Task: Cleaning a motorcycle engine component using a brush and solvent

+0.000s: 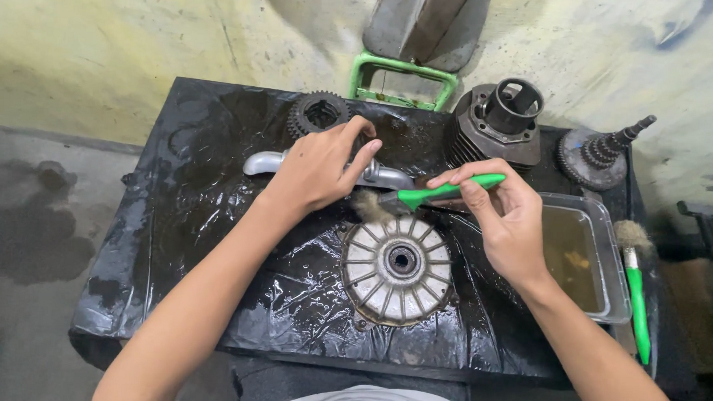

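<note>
The left hand (319,168) lies over a curved silver metal tube (265,162), fingers curled down on it so that only its bent left end and a short stretch to the right of the hand show. The part looks like cast or polished metal, pale grey and wet; its middle is hidden under the palm, so its full shape cannot be told. It lies across the back half of a black wet tray (169,215), just behind a round finned metal cover (397,265) with a hub at its centre.

The right hand (508,219) pinches a green-handled paintbrush (430,195) between thumb and fingers, the worn bristles pointing left and touching the tube beside the left hand's fingertips.

Along the tray's back edge stand a toothed gear (318,113), a dark finned engine cylinder (497,126) and a stepped gear cluster (601,153). To the right sits a clear container of brownish liquid (583,253), with a second green brush (636,288) beside it.
</note>
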